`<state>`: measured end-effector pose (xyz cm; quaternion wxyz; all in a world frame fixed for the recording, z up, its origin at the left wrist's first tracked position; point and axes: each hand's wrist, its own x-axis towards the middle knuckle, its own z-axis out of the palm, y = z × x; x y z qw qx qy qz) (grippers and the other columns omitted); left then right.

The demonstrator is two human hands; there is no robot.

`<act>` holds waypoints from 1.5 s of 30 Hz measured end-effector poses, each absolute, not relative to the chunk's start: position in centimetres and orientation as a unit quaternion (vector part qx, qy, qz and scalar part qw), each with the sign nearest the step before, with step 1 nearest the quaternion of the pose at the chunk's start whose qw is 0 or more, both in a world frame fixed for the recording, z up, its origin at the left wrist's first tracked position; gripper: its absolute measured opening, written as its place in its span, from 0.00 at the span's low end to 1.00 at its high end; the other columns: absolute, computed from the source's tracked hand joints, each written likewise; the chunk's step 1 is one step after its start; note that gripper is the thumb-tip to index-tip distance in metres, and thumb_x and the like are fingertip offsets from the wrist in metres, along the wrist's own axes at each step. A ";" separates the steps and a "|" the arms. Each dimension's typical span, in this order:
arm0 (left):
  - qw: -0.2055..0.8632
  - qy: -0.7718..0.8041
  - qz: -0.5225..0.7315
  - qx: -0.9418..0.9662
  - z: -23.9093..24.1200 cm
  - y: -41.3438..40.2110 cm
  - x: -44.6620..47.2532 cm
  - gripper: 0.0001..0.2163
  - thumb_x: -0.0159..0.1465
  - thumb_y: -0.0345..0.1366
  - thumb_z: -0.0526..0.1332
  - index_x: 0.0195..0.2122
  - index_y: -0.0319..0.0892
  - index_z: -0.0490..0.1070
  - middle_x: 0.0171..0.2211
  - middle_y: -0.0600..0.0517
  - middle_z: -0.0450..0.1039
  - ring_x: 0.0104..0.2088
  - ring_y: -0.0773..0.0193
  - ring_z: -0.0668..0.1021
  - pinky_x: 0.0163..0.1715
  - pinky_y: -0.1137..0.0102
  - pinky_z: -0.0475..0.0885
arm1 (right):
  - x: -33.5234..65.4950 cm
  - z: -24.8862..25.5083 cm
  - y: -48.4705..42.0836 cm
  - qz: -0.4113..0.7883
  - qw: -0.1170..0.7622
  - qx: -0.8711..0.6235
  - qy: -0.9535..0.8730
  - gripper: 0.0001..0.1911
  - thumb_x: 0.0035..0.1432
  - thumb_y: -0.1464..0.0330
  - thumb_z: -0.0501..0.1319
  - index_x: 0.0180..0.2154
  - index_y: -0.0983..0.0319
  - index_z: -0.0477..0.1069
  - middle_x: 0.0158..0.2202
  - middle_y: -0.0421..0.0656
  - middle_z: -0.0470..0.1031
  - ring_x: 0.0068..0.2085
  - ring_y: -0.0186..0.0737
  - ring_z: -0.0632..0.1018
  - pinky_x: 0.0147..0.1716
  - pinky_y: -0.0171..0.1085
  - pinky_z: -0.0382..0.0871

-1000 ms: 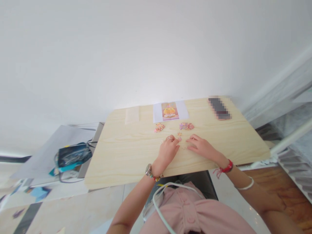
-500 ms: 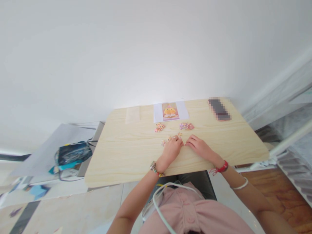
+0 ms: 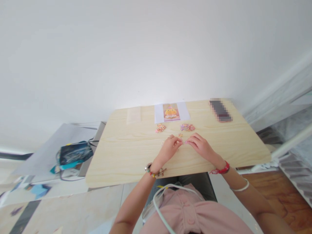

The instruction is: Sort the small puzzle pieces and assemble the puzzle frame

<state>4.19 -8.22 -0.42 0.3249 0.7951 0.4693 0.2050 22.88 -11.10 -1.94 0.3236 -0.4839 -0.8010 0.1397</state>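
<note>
My left hand (image 3: 170, 147) is closed in a pinch just above the table, its fingertips on a tiny pale jigsaw puzzle piece. Facing it, my right hand (image 3: 200, 146) pinches a small pinkish jigsaw puzzle piece (image 3: 186, 142); the fingertips of both hands nearly meet. Just beyond them lies a small yellowish cluster of pieces (image 3: 180, 135). One pile of orange and pink pieces (image 3: 160, 128) sits behind my left hand, and a purple and pink pile (image 3: 187, 127) behind my right. More pale pieces are mostly hidden by my left hand.
A printed sheet (image 3: 184, 112) with a yellow figure's picture lies at the table's back. A pale flat packet (image 3: 134, 115) is to its left, a blurred-out phone (image 3: 220, 110) to its right. The white wall (image 3: 156, 52) borders the wooden table (image 3: 114, 149); a dark bag (image 3: 75, 153) lies left.
Both hands have lifted slightly from the tabletop, with the fingertips brought closer together. My left wrist has turned and now covers more of the loose pieces. The view has shifted a little.
</note>
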 end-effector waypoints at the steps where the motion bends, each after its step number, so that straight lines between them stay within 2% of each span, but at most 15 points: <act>1: 0.318 0.475 0.216 0.792 -0.4 -8.4 4.0 0.05 0.58 0.32 0.57 0.33 0.40 0.71 0.29 0.53 0.66 0.31 0.68 0.70 0.34 0.73 0.66 | 22.8 -2.0 -11.0 0.140 0.328 -0.486 -0.798 0.12 0.61 0.65 0.48 0.34 0.59 0.69 0.33 0.45 0.69 0.37 0.38 0.72 0.39 0.38 0.68; 8: 0.202 0.516 0.241 0.797 -0.4 -9.1 3.2 0.05 0.60 0.32 0.54 0.32 0.41 0.70 0.30 0.52 0.64 0.32 0.68 0.70 0.35 0.73 0.66 | 21.8 -1.9 -9.6 0.153 0.330 -0.469 -0.805 0.10 0.60 0.66 0.50 0.33 0.60 0.68 0.33 0.44 0.68 0.37 0.38 0.72 0.39 0.38 0.67; 14: 0.097 0.578 0.211 0.782 -0.4 -7.8 0.8 0.08 0.62 0.32 0.52 0.31 0.42 0.70 0.31 0.51 0.64 0.33 0.66 0.70 0.34 0.73 0.65 | 18.6 -1.1 -5.9 0.135 0.260 -0.441 -0.848 0.10 0.60 0.68 0.51 0.31 0.62 0.68 0.32 0.44 0.67 0.34 0.37 0.70 0.33 0.36 0.64; 17: 0.074 0.609 0.201 0.764 -0.6 -6.4 -0.8 0.07 0.61 0.32 0.53 0.33 0.42 0.70 0.33 0.50 0.65 0.33 0.66 0.70 0.33 0.73 0.65 | 16.3 -0.9 -3.6 0.123 0.219 -0.427 -0.869 0.11 0.60 0.66 0.50 0.33 0.62 0.69 0.32 0.44 0.66 0.30 0.35 0.68 0.29 0.34 0.61; 32: 0.077 0.632 0.144 0.758 -2.4 -1.2 -2.9 0.08 0.62 0.33 0.53 0.36 0.42 0.70 0.36 0.49 0.66 0.37 0.65 0.72 0.35 0.73 0.66 | 12.1 -2.6 0.0 0.085 0.161 -0.447 -0.876 0.13 0.62 0.67 0.47 0.36 0.64 0.68 0.27 0.43 0.66 0.26 0.34 0.66 0.26 0.33 0.56; 39: 0.074 0.642 0.160 0.746 -2.1 -2.5 -3.7 0.09 0.61 0.32 0.53 0.40 0.41 0.69 0.39 0.48 0.66 0.38 0.64 0.72 0.37 0.71 0.67 | 14.3 -1.3 -2.2 0.097 0.192 -0.460 -0.861 0.09 0.59 0.71 0.51 0.33 0.63 0.69 0.34 0.45 0.67 0.33 0.35 0.70 0.32 0.34 0.61; 45: 0.096 0.616 0.162 0.765 -1.5 -5.9 -3.4 0.09 0.61 0.30 0.53 0.40 0.42 0.69 0.38 0.49 0.66 0.36 0.64 0.72 0.37 0.71 0.68 | 20.1 -2.5 -5.4 0.156 0.194 -0.452 -0.857 0.06 0.55 0.72 0.55 0.33 0.62 0.71 0.34 0.44 0.68 0.36 0.38 0.71 0.37 0.37 0.65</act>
